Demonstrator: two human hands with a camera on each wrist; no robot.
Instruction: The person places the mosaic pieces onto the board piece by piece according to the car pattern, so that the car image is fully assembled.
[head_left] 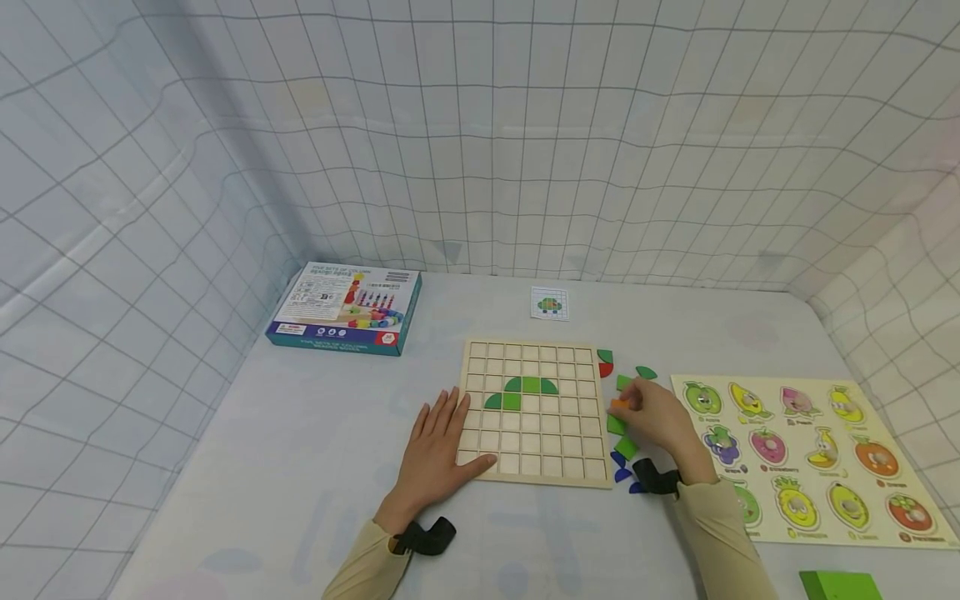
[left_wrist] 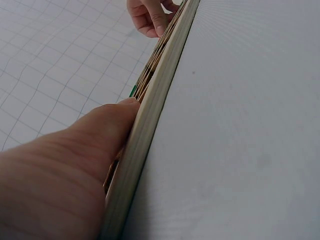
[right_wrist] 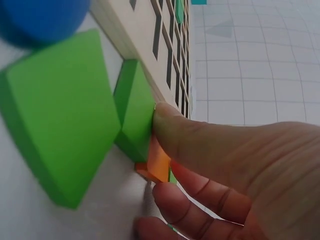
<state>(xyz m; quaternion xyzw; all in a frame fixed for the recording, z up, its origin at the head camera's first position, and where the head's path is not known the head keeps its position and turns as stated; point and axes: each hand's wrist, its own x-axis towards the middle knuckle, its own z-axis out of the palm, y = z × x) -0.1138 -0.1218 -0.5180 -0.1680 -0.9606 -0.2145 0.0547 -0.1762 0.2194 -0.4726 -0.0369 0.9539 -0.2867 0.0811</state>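
Board taken as the dial, head view. Left hand [head_left: 433, 463] at 8 o'clock: fingers straight and spread, thumb resting on the pale wooden square grid board [head_left: 557, 450]. Right hand [head_left: 662, 417] at 3 o'clock — thumb and fingers pinch a small orange block [head_left: 619, 404] just beside the rim (loose green square blocks [head_left: 626, 448] lie toward 4). Five green quarter-round and square pieces [head_left: 531, 384] sit on the grid, between 10 and 1 o'clock of centre.
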